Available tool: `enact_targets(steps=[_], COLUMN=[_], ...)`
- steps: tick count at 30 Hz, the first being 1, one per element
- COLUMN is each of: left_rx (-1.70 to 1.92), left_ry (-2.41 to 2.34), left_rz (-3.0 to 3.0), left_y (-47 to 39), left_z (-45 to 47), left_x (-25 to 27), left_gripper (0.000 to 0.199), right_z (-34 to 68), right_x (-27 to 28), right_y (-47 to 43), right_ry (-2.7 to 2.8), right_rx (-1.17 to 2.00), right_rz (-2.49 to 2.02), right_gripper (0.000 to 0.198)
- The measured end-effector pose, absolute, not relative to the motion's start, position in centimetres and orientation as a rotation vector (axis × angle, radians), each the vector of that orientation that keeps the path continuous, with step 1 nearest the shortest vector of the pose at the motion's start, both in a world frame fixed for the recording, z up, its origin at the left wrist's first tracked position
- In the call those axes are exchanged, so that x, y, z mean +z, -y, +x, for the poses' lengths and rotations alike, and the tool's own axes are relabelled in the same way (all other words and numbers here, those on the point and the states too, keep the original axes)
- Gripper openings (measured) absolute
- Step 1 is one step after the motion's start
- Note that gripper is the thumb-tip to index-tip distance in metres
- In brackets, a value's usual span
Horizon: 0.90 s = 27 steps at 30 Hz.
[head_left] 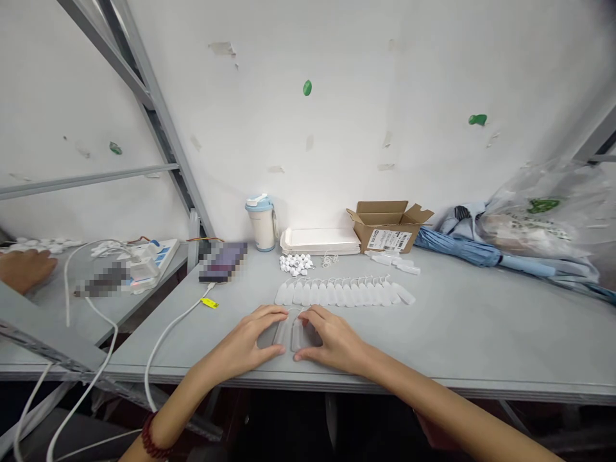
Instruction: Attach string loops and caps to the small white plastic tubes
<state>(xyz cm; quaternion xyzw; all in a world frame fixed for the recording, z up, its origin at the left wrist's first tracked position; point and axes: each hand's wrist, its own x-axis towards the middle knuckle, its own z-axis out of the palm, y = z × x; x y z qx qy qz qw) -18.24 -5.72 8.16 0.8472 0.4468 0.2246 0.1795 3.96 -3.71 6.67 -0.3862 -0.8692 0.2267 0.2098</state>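
A white wall [346,128] rises behind the grey table [481,333], and a metal frame [166,138] slants up on the left. At the far right a clear plastic bag [568,199] slumps against the wall, with a folded blue umbrella [462,249] lying in front of it. The open carton [389,231] stands to the umbrella's left, beside a low white stack [321,240].

Near the front edge, the left hand [257,337] and the right hand [332,340] face each other, each curved like a C, thumb well apart from the fingers. Between them two frosted tags lie side by side: the left tag [280,332] within the left hand's curve, the right tag [297,337] against the right thumb and fingers. How firmly either is gripped I cannot tell (the fingers partly cover both).

A lidded cup [262,224] stands at the back, near a phone [224,262], blurred over, with a white cable [176,321] plugged in. Another person's hand [26,266] rests on the neighbouring table at far left.

Just beyond the working hands runs a row of tags [337,295], set edge to edge. Behind it sit a heap of small white pieces [295,263] and, smaller still, a tangle of string [330,258].
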Motion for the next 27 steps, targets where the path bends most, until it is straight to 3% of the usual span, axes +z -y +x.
enact_targets(steps=[7, 17, 27], left_rx=[0.661, 0.653, 0.669], left_ry=[-1.278, -1.311, -1.346], left_rz=[2.422, 2.246, 2.206], left_y=[6.1, 5.2, 4.7], left_z=[-18.1, -18.2, -18.0], left_x=[7.6, 7.7, 7.5], left_gripper=[0.042, 0.050, 0.057], right_z=[3.7, 3.4, 3.1], right_x=[6.5, 6.1, 6.0], right_y=[3.8, 3.7, 3.3], right_ry=[2.390, 2.378, 2.348], right_rx=[0.617, 0.612, 0.600], right_rz=[-1.053, -1.069, -1.089], right_gripper=[0.056, 0.058, 0.049])
